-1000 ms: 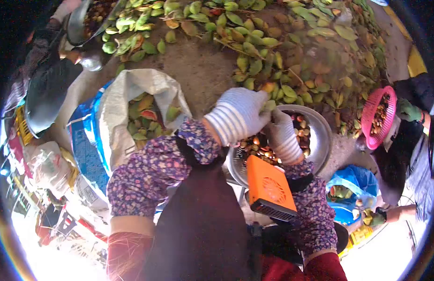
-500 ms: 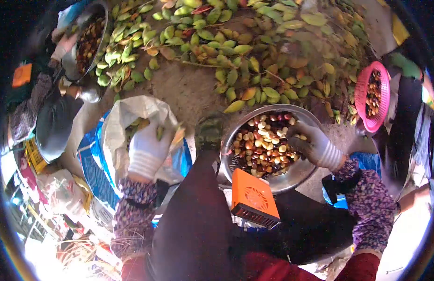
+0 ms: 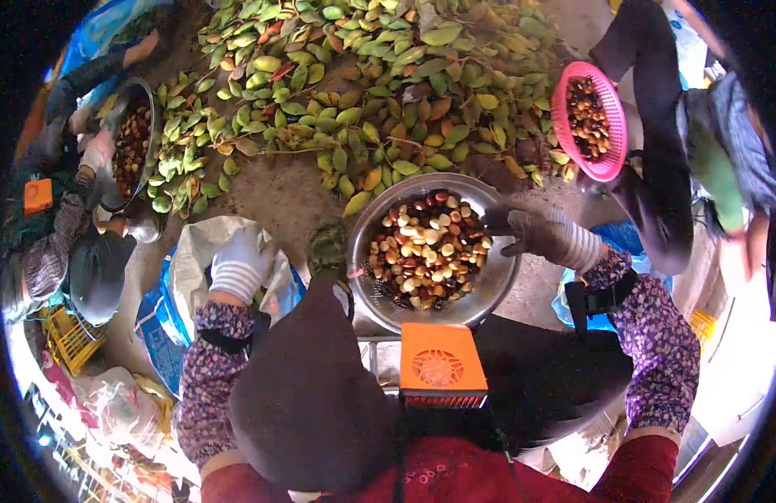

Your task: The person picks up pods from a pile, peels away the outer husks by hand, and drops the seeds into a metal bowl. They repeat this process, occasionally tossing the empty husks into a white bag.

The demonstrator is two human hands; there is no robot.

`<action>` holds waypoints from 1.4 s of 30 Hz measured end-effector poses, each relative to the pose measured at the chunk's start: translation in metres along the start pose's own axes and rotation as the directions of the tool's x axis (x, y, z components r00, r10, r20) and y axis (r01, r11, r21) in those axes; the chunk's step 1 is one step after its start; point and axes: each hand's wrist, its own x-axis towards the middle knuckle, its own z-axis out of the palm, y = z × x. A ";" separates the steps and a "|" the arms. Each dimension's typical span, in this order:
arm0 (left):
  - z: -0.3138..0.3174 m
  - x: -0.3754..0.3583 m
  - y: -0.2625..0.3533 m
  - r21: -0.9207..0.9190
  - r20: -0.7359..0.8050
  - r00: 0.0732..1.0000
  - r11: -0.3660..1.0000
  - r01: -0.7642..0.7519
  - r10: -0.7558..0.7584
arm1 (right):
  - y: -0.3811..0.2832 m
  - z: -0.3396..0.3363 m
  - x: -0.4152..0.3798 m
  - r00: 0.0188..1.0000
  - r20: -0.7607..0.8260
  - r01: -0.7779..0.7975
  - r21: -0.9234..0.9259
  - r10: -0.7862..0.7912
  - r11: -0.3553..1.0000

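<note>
My left hand (image 3: pixel 240 258), in a white knit glove, reaches over the open mouth of a whitish-and-blue woven sack (image 3: pixel 199 243). Its fingertips dip behind the sack's folds, so I cannot see what they hold. At the right rim of a steel colander (image 3: pixel 383 199) is my right hand (image 3: pixel 539 235), gloved with dark, stained fingers. Those fingers are apart, pointing left over the rim, with nothing visible between them. Inside the colander lies a heap of round brown and cream nuts or seeds (image 3: pixel 430 251).
Leafy cut branches (image 3: pixel 388 92) cover the ground ahead. A pink basket (image 3: pixel 618 117) of similar nuts stands at right, beside another person's legs. On the left, a co-worker's gloved hand (image 3: pixel 97 152) touches another metal bowl (image 3: pixel 153 126). An orange fan (image 3: pixel 442 360) hangs at my front.
The view has shifted, moving the scene's items. My right hand has pulled back from over the nuts to the colander's rim, its fingers spreading. My left hand stays at the sack, its fingers now less visible.
</note>
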 end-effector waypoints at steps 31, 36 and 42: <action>0.100 0.108 0.112 0.056 -0.040 0.943 0.943 -0.327 0.329 | 0.177 -0.060 0.057 0.773 -0.622 -0.420 -0.650 -0.126 0.634; 0.038 0.115 0.116 -0.577 -0.072 0.948 0.762 -0.293 0.310 | 0.147 -0.059 0.048 0.578 -0.533 -0.062 -0.783 -0.618 0.619; -0.036 0.047 0.226 -0.477 -0.375 0.765 0.599 -0.643 0.523 | 0.053 -0.003 0.060 0.767 -0.413 0.440 -0.221 -0.492 0.871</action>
